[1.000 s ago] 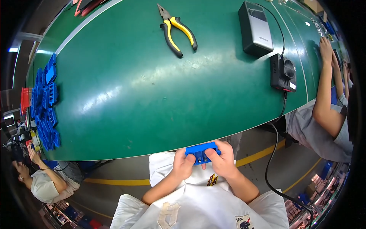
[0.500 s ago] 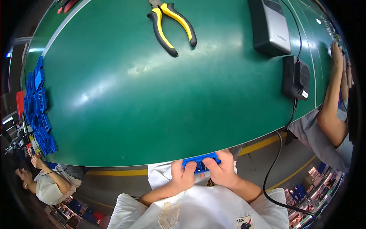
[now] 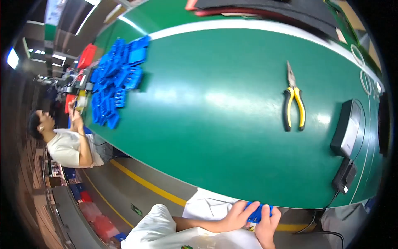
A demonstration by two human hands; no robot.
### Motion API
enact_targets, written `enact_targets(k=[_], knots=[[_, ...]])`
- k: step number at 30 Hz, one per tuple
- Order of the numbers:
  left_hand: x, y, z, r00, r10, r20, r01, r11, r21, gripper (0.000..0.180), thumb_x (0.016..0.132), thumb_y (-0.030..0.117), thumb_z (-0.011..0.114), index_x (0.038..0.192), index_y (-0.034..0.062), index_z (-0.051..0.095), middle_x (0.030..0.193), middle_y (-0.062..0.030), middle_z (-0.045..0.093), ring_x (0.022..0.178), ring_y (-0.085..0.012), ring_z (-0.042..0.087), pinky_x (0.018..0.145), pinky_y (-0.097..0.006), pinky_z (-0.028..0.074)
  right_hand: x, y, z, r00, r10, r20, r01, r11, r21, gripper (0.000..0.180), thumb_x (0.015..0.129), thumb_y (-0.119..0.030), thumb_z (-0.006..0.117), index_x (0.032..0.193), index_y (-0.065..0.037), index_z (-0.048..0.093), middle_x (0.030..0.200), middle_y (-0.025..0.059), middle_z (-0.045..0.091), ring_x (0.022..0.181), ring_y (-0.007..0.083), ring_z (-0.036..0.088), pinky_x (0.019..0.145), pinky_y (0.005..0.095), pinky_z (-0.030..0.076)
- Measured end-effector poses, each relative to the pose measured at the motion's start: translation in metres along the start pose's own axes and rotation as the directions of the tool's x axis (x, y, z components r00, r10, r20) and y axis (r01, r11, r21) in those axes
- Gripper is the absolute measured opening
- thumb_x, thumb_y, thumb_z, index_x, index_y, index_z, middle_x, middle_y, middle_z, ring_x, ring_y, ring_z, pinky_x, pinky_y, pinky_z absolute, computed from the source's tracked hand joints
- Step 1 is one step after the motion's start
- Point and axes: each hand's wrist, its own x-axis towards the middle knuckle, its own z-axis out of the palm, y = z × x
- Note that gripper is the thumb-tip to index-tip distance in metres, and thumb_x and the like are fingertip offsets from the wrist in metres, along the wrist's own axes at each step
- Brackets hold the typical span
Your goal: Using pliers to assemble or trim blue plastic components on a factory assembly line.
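Observation:
Between my two hands, just off the table's front edge, is a small blue plastic part (image 3: 258,213) with slots along it. My left hand (image 3: 238,215) grips its left end, thumb and fingers closed on it. At the other end my right hand (image 3: 268,223) pinches it the same way. Fingers cover much of the part. A heap of similar blue plastic parts (image 3: 112,79) lies at the far left of the green table (image 3: 207,137). On the table's right side lie long-nose pliers (image 3: 292,94) with yellow and black handles, touched by neither hand.
A grey-black box-shaped device (image 3: 347,128) and a black adapter (image 3: 345,175) with cables sit at the right. Red bins (image 3: 87,56) stand beyond the blue heap. Along the back edge lies a dark, red-edged item (image 3: 265,10). Another person (image 3: 68,145) works at the left.
My view has swung left, so the blue heap, pliers and devices appear farther right. Both hands still hold the blue part, now tilted differently in the picture.

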Motion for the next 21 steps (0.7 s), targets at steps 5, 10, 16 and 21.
enact_targets(k=[5, 10, 16, 21], knots=[[0.019, -0.014, -0.030, 0.921, 0.322, 0.219, -0.337, 0.941, 0.032, 0.023, 0.099, 0.020, 0.050, 0.110, 0.0007, 0.053, 0.079, -0.0055, 0.059, 0.058, -0.0100, 0.055, 0.050, -0.025, 0.045, 0.017, -0.008, 0.004, 0.978, -0.075, 0.195, 0.041, 0.984, 0.175, 0.019, 0.095, -0.012, 0.049, 0.094, 0.004, 0.059, 0.088, 0.0073, 0.061, 0.072, 0.0140, 0.060, 0.052, 0.0267, 0.051], [-0.031, 0.050, -0.123, 0.898, 0.335, 0.285, -0.437, 0.749, 0.498, 0.019, 0.094, 0.017, 0.059, 0.103, 0.0015, 0.066, 0.090, -0.0064, 0.065, 0.078, -0.0108, 0.060, 0.070, -0.028, 0.050, 0.026, -0.025, 0.016, 0.819, -0.210, 0.534, 0.254, 0.967, -0.009, 0.013, 0.091, -0.001, 0.047, 0.095, 0.007, 0.057, 0.084, 0.0178, 0.064, 0.073, 0.0248, 0.066, 0.055, 0.0320, 0.057], [-0.125, 0.171, -0.267, 0.270, 0.892, -0.364, -0.482, 0.452, 0.751, 0.012, 0.087, 0.014, 0.065, 0.087, 0.0032, 0.063, 0.072, 0.0002, 0.059, 0.062, -0.0062, 0.054, 0.052, -0.022, 0.046, 0.019, -0.077, 0.032, 0.761, -0.576, 0.299, 0.552, 0.816, 0.169, 0.015, 0.091, -0.007, 0.051, 0.081, 0.005, 0.053, 0.075, 0.0177, 0.059, 0.062, 0.0232, 0.062, 0.045, 0.0264, 0.048], [-0.117, 0.282, -0.425, 0.064, 0.784, -0.618, -0.591, 0.528, 0.610, 0.020, 0.088, 0.023, 0.066, 0.084, 0.0039, 0.062, 0.074, -0.0003, 0.060, 0.057, -0.0098, 0.056, 0.044, -0.025, 0.047, 0.053, -0.089, 0.046, 0.725, -0.683, 0.087, 0.668, 0.729, 0.150, 0.017, 0.094, -0.007, 0.050, 0.081, 0.003, 0.052, 0.075, 0.0131, 0.059, 0.062, 0.0169, 0.058, 0.048, 0.0241, 0.046]])
